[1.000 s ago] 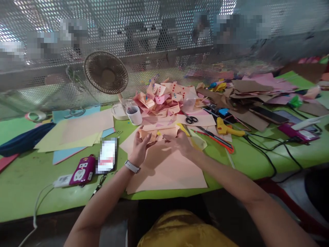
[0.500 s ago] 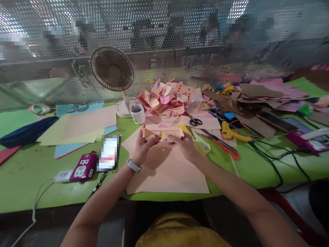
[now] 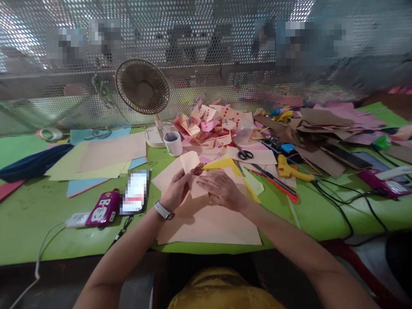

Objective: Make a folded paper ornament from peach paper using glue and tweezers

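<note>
My left hand (image 3: 177, 187), with a pale-strapped watch at the wrist, is closed on a folded piece of peach paper (image 3: 190, 160). One flap of it stands up above my fingers. My right hand (image 3: 223, 189) rests against the right part of this paper with its fingers stretched out towards the left. Its thumb is mostly hidden. Below both hands lies a stack of larger peach sheets (image 3: 212, 225). Yellow paper (image 3: 222, 164) shows just beyond my right hand.
Behind stand a heap of folded peach papers (image 3: 209, 124), a white cup (image 3: 173, 143) and a fan (image 3: 143, 88). Scissors (image 3: 245, 154), a cutter (image 3: 273, 180) and a yellow glue gun (image 3: 289, 167) with cables lie right. A phone (image 3: 135, 191) and purple power bank (image 3: 103, 209) lie left.
The folded paper, earlier held level between both hands, is now tilted with a flap raised at the left. My right hand has moved left and its fingers have straightened over the paper.
</note>
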Available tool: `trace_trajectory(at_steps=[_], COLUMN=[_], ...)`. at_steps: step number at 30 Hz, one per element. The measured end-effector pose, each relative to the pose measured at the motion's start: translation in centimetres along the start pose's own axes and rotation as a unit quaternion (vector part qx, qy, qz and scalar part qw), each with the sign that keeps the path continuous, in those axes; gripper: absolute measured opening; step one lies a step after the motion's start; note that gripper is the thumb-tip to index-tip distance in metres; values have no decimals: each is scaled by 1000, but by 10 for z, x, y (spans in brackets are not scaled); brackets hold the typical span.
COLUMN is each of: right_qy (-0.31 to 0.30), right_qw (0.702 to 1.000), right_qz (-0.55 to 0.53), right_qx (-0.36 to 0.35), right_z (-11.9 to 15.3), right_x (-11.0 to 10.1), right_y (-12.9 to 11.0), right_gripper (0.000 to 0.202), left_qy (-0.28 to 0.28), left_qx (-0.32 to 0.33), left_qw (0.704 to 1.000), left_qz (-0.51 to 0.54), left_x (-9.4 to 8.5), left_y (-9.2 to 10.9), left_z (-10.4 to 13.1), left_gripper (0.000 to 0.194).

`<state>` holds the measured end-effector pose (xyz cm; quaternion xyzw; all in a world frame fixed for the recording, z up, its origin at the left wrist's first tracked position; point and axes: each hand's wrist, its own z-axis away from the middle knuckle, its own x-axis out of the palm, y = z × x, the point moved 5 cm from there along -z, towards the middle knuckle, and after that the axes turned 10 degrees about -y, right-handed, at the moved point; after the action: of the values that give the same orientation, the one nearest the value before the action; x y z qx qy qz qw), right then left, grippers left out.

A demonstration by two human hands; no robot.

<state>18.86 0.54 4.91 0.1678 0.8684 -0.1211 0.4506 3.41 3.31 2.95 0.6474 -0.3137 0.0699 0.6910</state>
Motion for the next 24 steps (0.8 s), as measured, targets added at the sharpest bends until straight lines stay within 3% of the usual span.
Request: trace_trajectory(at_steps=[2,4,6,9,13,17,22,24], right_qy=[22,74,110,113,80,94,106,119], right_qw=[998,980,929,831,770,706,671,671], right_qz=[-53,-140,-263,-428,-519,-581,-611,-603], right_qx=[31,121,234,338,364,393,407,414], right_z=[-1,0,3,0,-14,-18,-11,-5], right_x=[-4,-13,-18,-20,-24,-22,-12,-8], right_y=[3,14,26,31,21,18,18,21], right_gripper=[51,37,22,25,40,35,31,31], left_qy=[6,0,-15,-48,-97,-121,-135,-144], left_qx=[8,10,13,17,5,-26,-44,-50], left_qw=[999,997,995,990,983,975,965,958], left_qz=[-40,-75,-103,-129,-158,-185,-221,-244], left_x=[-2,-1,2,13,30,34,29,28], left_y=[8,16,24,33,39,37,34,32], left_z=[1,4,6,10,12,13,12,9], left_gripper=[40,38,36,37,61,85,92,89])
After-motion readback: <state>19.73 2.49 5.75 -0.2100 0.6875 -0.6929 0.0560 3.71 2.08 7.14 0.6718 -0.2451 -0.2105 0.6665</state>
